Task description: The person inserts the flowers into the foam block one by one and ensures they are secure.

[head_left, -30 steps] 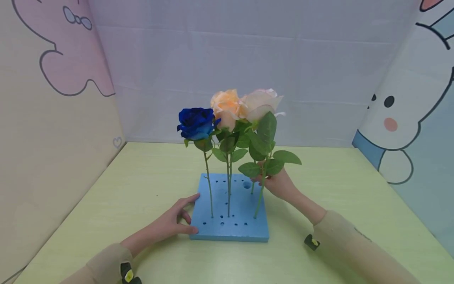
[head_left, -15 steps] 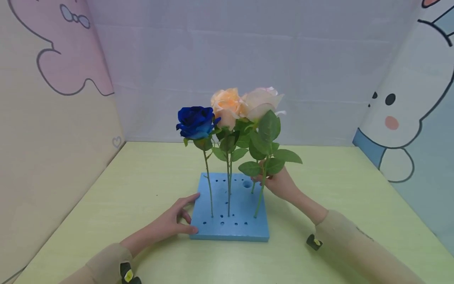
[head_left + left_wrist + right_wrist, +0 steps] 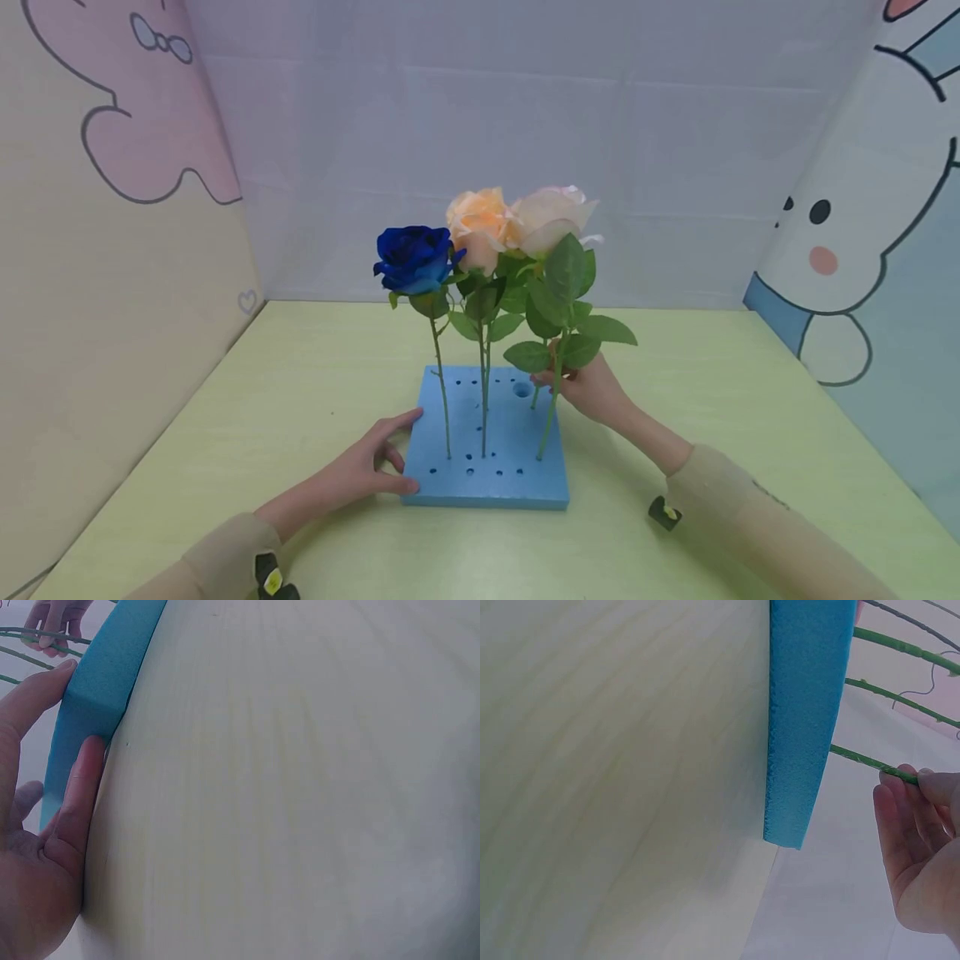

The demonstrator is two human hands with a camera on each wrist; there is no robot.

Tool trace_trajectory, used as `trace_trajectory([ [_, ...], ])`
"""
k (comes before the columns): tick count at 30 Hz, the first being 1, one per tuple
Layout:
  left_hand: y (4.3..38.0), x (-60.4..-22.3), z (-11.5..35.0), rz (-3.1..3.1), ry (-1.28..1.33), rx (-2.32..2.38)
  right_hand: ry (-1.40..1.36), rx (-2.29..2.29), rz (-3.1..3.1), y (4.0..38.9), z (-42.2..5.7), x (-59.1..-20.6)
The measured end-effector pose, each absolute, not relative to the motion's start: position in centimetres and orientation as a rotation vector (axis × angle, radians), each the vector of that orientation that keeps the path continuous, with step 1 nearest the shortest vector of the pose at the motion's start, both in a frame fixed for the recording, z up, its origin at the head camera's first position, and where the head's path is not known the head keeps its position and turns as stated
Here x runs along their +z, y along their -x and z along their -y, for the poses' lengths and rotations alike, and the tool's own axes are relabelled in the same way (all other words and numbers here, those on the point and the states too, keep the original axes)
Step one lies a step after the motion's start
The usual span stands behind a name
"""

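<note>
A blue foam board (image 3: pixel 510 492) with small holes lies flat on the table, with several artificial roses standing in it. In the head view I see a dark blue rose (image 3: pixel 416 260) at left, a peach rose (image 3: pixel 480 225) in the middle and a pale pink rose (image 3: pixel 555 218) at right. My left hand (image 3: pixel 360 467) rests against the board's left side, thumb at its front corner. My right hand (image 3: pixel 596 390) pinches a rose's green stem (image 3: pixel 862 759), which meets the board at the back right. Leaves hide which bloom that stem bears.
A pale yellow table (image 3: pixel 300 367) surrounds the board. Behind it hangs a light cloth backdrop (image 3: pixel 420 125); side panels with cartoon drawings stand at left and right. A larger round hole (image 3: pixel 521 390) sits near the board's back right corner.
The stem pinched by my right hand tilts slightly more to the right at its upper part, and a leaf behind shifts right. My left hand and the board stay in place.
</note>
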State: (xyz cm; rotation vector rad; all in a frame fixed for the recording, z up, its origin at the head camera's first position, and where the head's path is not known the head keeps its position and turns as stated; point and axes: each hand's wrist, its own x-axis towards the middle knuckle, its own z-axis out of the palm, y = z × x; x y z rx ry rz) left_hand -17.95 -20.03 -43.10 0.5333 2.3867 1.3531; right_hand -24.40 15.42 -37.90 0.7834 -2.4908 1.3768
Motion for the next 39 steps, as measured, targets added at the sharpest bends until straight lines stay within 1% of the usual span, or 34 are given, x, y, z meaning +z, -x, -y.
trace_trajectory([
  [7,17.9,-43.3,20.2,-2.402,-0.526,1.347,-0.823,1.248,2.493,25.3,-15.4,-38.0],
  [19,17.9,-43.6,20.0,-2.394,-0.475,1.324,-0.723,1.491,2.548,25.0,-15.4,-38.7],
  [28,18.0,-43.2,19.8,-2.378,-0.506,1.349,-0.732,1.403,2.566,25.1,-15.6,-38.4],
  [33,18.0,-43.3,19.8,-2.376,-0.469,1.343,-0.777,1.422,2.562,24.9,-16.0,-38.5],
  [39,18.7,-42.7,20.3,-2.363,-0.438,1.337,-0.71,1.329,2.637,24.0,-17.1,-38.3],
])
